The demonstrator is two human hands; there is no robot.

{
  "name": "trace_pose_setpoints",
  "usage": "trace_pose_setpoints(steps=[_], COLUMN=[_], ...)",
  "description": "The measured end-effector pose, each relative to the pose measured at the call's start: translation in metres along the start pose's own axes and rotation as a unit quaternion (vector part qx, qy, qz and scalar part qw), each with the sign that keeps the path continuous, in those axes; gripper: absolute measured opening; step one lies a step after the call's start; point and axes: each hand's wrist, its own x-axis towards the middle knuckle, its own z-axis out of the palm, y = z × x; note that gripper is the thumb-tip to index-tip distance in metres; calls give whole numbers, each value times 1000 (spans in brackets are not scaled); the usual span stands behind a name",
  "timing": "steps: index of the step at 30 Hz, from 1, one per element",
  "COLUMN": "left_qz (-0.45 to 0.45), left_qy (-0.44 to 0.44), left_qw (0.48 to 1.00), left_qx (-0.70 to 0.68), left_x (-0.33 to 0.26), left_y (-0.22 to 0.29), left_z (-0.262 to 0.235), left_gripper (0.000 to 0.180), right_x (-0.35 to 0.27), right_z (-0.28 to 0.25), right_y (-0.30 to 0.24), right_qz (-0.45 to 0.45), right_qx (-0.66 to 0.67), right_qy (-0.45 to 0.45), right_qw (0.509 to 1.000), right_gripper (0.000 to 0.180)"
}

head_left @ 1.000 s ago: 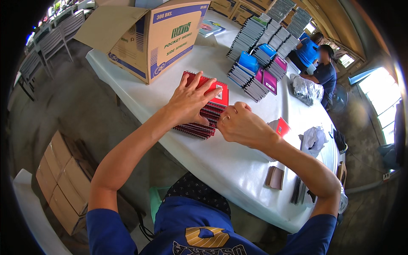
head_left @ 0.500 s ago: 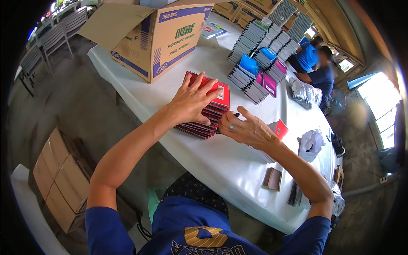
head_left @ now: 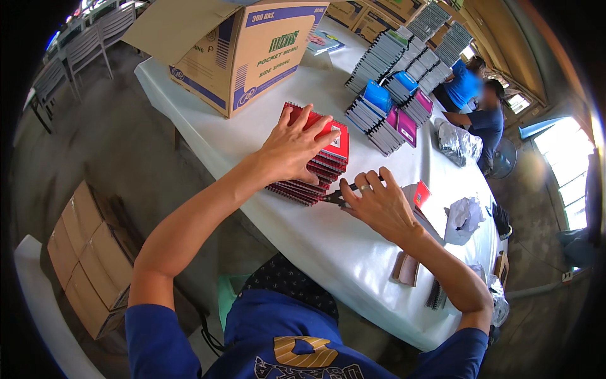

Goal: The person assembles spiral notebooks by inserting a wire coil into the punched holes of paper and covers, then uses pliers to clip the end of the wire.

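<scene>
A stack of small red spiral notebooks (head_left: pixel 332 165) leans in a fanned slant on the white-covered table. Across its top cover lies my left hand (head_left: pixel 293 148), fingers spread wide, thumb down along the stack's edge. To the right, my right hand (head_left: pixel 380 205) grips dark-handled pliers (head_left: pixel 334 198). Their tips meet the lower right corner of the stack, at the end of the spirals. Exactly which notebook they touch is too small to tell.
An open carton (head_left: pixel 252 57) stands behind the stack. Many grey-edged notebooks (head_left: pixel 382 136) rise at the back, some with blue or purple covers. Right of my hand are a red-covered notebook (head_left: pixel 421 194), crumpled white plastic (head_left: pixel 464 218) and a small brown tray (head_left: pixel 406 268). Two people sit beyond.
My right hand has drawn a little to the right with its fingers lifted, so more of the pliers shows. My left hand stays on the stack. The whole view has shifted slightly.
</scene>
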Motion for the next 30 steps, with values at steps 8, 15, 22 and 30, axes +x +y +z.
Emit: trace_pose_setpoints(steps=[8, 15, 22, 30], left_qz=[3, 13, 4, -2], left_qy=[2, 11, 7, 0], left_qw=[1000, 1000, 1000, 1000], left_qx=[4, 8, 15, -1], left_x=[0, -1, -1, 0], left_y=[-1, -2, -2, 0], left_z=[0, 2, 1, -1], left_gripper=[109, 108, 108, 108], right_x=[-5, -2, 11, 17], right_z=[33, 17, 2, 24], right_y=[3, -14, -16, 14], right_qz=[-109, -87, -15, -156], right_qx=[-121, -125, -42, -21], right_qy=[111, 60, -43, 101], right_qw=[980, 987, 998, 982], right_gripper=[35, 30, 21, 15])
